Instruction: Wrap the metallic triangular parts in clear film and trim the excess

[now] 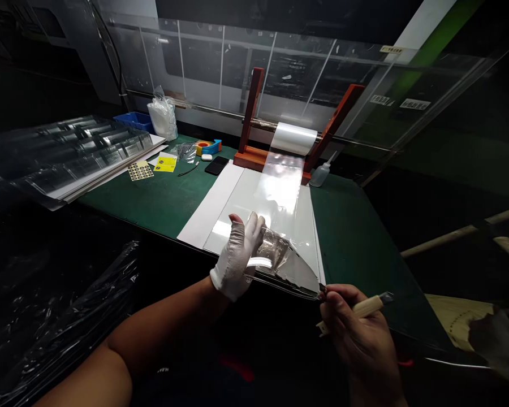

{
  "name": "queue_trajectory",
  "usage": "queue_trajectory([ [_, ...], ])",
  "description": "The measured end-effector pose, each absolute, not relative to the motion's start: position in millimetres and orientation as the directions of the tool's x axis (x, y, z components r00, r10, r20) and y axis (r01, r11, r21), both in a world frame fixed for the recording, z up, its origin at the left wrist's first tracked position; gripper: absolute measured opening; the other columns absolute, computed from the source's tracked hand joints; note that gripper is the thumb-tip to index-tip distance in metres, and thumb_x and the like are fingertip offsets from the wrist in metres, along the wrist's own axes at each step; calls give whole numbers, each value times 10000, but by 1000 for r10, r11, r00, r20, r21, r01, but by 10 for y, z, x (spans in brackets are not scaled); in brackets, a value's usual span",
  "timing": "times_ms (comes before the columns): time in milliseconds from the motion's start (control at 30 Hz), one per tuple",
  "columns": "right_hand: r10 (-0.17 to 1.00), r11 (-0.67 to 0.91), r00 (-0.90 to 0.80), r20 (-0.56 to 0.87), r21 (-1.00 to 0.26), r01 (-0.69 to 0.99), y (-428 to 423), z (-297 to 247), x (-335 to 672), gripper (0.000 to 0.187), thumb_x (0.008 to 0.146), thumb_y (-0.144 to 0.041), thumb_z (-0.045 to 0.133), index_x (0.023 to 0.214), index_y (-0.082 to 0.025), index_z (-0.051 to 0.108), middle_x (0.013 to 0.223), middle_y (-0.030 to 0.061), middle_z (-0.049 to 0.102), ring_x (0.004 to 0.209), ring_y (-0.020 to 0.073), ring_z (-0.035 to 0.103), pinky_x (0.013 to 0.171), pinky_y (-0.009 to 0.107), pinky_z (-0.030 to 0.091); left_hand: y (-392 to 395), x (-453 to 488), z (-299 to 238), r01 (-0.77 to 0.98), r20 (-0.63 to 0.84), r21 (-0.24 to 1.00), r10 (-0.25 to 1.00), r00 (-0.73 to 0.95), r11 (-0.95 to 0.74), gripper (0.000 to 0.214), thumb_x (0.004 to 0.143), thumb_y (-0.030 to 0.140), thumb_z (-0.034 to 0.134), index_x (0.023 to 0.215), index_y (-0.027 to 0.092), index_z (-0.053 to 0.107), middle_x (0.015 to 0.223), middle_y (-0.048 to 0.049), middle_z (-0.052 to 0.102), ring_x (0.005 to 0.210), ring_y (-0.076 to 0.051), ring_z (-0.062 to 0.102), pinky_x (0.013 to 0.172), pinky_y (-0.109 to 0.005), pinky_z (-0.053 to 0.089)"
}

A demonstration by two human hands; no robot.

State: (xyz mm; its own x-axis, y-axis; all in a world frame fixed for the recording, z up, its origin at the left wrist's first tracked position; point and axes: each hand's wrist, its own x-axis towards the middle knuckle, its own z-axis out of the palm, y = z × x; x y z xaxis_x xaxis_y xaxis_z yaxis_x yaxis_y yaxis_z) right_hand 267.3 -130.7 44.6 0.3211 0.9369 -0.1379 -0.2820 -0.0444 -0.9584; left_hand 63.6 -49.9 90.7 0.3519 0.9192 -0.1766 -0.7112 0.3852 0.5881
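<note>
My left hand (236, 260), in a white glove with bare fingertips, is closed on a crumpled strip of clear film (275, 254) at the near edge of a clear panel (275, 226). My right hand (358, 328), bare, grips a utility knife (367, 307) with a pale handle, its tip at the panel's near right corner. Film runs down onto the panel from a roll (294, 138) hung on a red wooden stand (251, 113). A white sheet (210, 209) lies under the panel on the green table (161, 198).
A stack of clear panels (68, 155) lies at the left. Behind it are a blue bin (134, 120), a plastic bag (163, 116), a tape dispenser (208, 147), yellow labels (165, 164), a phone (216, 165) and a squeeze bottle (321, 174).
</note>
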Motion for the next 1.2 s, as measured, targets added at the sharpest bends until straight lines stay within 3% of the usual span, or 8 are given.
queue_trajectory([
  [433,931,-57,332,-149,-960,-273,-1332,455,2689,334,620,-381,942,818,-204,739,719,36,698,560,87,604,483,123,481,-582,588,925,-733,-148,578,929,339,359,936,884,774,-29,1585,223,256,1643,-47,282,1547,-240,129,1266,-406,166],
  [600,940,-55,315,-128,-971,-232,-1344,450,2671,328,650,-385,925,856,-208,741,699,31,685,540,81,569,466,126,457,-609,573,860,-626,-48,737,944,327,255,962,822,879,121,1577,299,267,1629,-34,317,1543,-270,158,1254,-461,208],
  [700,947,-44,305,-100,-981,-187,-1355,441,2676,314,695,-407,894,891,-221,735,710,27,679,546,83,552,473,139,451,-592,552,791,-596,-10,774,945,328,215,1001,803,900,150,1585,284,242,1640,-51,289,1536,-301,179,1233,-478,252],
  [833,955,80,284,87,-996,38,-1349,522,2754,280,723,-432,862,838,-205,744,776,52,685,599,125,580,501,196,478,-516,392,792,-510,83,858,959,270,69,983,822,880,110,1596,280,194,1653,-60,252,1530,-312,191,1252,-497,158],
  [933,963,143,185,195,-955,259,-1343,660,2826,230,772,-430,815,806,-209,757,803,65,700,703,177,642,606,245,527,-468,229,893,-175,288,953,921,263,-248,999,807,880,322,1564,228,310,1609,-114,340,1504,-345,249,1252,-487,143],
  [1033,962,167,142,235,-911,378,-1337,809,2835,189,814,-417,773,810,-228,762,783,48,708,736,181,662,654,244,529,-471,213,997,174,374,844,789,487,-507,1129,644,796,719,1546,222,357,1572,-149,385,1468,-404,297,1229,-507,212],
  [1100,960,182,122,251,-894,410,-1331,893,2804,176,819,-407,765,807,-232,761,784,44,715,731,184,669,644,243,527,-493,302,1016,253,372,736,687,624,-628,1275,493,664,899,1553,229,341,1541,-166,419,1445,-435,321,1213,-546,229],
  [1200,965,217,42,259,-878,426,-1333,997,2741,155,833,-387,751,811,-234,757,793,42,724,727,190,678,638,250,530,-511,460,986,270,330,668,602,727,-694,1345,407,508,967,1555,226,325,1514,-184,445,1421,-447,350,1188,-583,251],
])
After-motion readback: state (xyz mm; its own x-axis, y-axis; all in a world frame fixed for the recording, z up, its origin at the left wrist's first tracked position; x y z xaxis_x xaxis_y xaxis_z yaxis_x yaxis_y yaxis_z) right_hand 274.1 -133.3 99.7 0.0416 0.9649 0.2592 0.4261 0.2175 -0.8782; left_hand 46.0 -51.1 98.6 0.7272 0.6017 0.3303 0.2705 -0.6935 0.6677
